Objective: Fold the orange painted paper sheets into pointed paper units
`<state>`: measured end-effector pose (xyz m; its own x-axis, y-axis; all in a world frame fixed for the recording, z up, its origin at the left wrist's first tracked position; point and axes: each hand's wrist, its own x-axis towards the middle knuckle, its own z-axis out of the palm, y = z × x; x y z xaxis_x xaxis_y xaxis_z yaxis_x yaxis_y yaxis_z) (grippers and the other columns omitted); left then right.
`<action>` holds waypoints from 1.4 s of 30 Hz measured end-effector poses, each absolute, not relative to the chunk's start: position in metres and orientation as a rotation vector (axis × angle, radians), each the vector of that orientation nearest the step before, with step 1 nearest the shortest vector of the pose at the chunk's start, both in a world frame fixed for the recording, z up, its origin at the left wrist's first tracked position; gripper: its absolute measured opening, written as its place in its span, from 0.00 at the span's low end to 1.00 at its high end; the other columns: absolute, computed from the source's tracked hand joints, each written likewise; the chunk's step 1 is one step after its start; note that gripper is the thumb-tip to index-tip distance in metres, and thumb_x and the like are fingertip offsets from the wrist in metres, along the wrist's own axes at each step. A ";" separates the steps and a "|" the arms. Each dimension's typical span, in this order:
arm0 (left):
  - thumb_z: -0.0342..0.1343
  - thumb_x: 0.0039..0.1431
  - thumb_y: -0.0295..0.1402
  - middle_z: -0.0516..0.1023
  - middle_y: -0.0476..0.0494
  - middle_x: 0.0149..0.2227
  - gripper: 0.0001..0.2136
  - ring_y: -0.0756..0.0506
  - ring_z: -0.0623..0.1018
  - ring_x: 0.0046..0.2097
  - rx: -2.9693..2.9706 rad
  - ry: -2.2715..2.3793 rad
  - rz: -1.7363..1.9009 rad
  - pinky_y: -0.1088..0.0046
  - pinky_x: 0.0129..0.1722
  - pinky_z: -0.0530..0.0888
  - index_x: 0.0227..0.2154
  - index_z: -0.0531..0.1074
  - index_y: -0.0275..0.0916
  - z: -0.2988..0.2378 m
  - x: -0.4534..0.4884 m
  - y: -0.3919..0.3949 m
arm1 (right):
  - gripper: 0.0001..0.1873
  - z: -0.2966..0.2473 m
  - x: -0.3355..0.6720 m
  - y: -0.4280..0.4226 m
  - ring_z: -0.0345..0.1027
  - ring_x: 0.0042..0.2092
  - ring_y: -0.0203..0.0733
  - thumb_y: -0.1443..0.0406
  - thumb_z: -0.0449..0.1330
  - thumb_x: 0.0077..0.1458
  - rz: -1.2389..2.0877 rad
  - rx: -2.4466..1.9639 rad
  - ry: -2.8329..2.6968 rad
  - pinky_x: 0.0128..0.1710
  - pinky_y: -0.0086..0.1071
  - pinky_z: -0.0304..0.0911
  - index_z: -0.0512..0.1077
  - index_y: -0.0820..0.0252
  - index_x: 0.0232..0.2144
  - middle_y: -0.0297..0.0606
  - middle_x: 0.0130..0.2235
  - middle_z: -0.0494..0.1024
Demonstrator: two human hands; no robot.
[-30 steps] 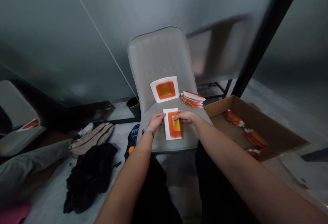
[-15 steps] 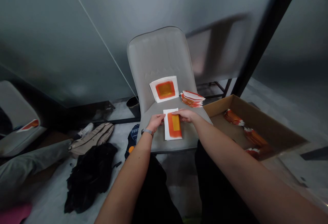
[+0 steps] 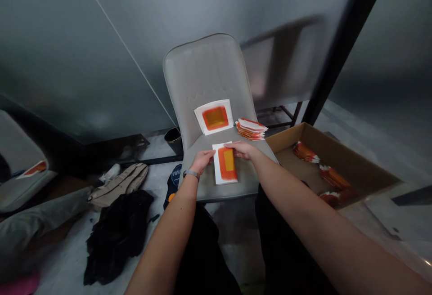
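Orange-and-white paper point(image 3: 221, 170) near the grey seat's point(image 3: 249, 181) front edge

The left hand point(image 3: 202, 162) holds the paper's left edge, the right hand point(image 3: 244, 149) its upper right. Printed sheets point(image 3: 215, 117) lean at the seat's back edge; a stack point(image 3: 251, 129) lies by its back right corner.

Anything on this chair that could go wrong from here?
Two things, perhaps. The pile of papers sits near the side edge of the seat, close to the right hand; a bump might topple it. The white sheets lean against the backrest, so they could slide down towards the paper being handled.
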<state>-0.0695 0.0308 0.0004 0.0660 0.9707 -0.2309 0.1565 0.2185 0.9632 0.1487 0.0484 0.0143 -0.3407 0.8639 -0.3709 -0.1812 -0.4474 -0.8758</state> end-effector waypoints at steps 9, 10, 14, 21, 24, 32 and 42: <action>0.72 0.44 0.48 0.84 0.38 0.37 0.20 0.45 0.78 0.35 1.173 1.345 0.905 0.69 0.35 0.71 0.34 0.84 0.35 0.000 -0.070 0.031 | 0.03 0.014 0.150 0.048 0.79 0.43 0.41 0.68 0.67 0.59 1.810 -1.158 -0.916 0.49 0.34 0.75 0.78 0.64 0.37 0.46 0.44 0.84; 0.72 0.44 0.48 0.84 0.38 0.37 0.20 0.45 0.78 0.35 1.174 1.348 0.907 0.69 0.35 0.71 0.34 0.84 0.35 0.001 -0.070 0.031 | 0.03 0.015 0.150 0.048 0.79 0.43 0.41 0.69 0.67 0.60 1.805 -1.157 -0.912 0.49 0.34 0.75 0.78 0.64 0.37 0.46 0.44 0.84; 0.72 0.44 0.47 0.84 0.38 0.37 0.20 0.45 0.78 0.34 1.179 1.358 0.915 0.70 0.34 0.70 0.34 0.84 0.35 0.001 -0.071 0.032 | 0.03 0.013 0.151 0.050 0.79 0.43 0.40 0.68 0.66 0.61 1.786 -1.154 -0.900 0.49 0.33 0.74 0.78 0.64 0.37 0.46 0.44 0.84; 0.72 0.43 0.47 0.84 0.37 0.36 0.20 0.46 0.78 0.33 1.165 1.369 0.910 0.71 0.34 0.70 0.33 0.84 0.35 0.001 -0.071 0.032 | 0.06 0.003 0.150 0.056 0.79 0.43 0.40 0.64 0.66 0.62 1.788 -1.133 -0.893 0.50 0.33 0.75 0.77 0.63 0.37 0.46 0.45 0.84; 0.73 0.43 0.47 0.85 0.36 0.38 0.21 0.45 0.79 0.35 1.161 1.380 0.925 0.70 0.36 0.71 0.35 0.84 0.35 0.001 -0.072 0.031 | 0.09 0.002 0.151 0.056 0.80 0.43 0.42 0.64 0.69 0.59 1.854 -1.136 -0.908 0.49 0.35 0.76 0.77 0.64 0.39 0.48 0.44 0.84; 0.72 0.44 0.45 0.85 0.37 0.38 0.19 0.44 0.79 0.37 1.157 1.424 0.979 0.70 0.37 0.71 0.34 0.84 0.35 0.003 -0.073 0.031 | 0.12 0.001 0.154 0.056 0.80 0.41 0.42 0.67 0.72 0.53 1.911 -1.188 -0.940 0.48 0.34 0.76 0.77 0.64 0.39 0.46 0.41 0.85; 0.73 0.44 0.45 0.85 0.38 0.37 0.19 0.43 0.80 0.38 1.133 1.432 1.001 0.68 0.39 0.72 0.33 0.84 0.35 0.007 -0.071 0.029 | 0.12 0.007 0.158 0.051 0.80 0.42 0.42 0.68 0.72 0.53 1.954 -1.180 -1.005 0.49 0.36 0.76 0.78 0.65 0.41 0.47 0.42 0.84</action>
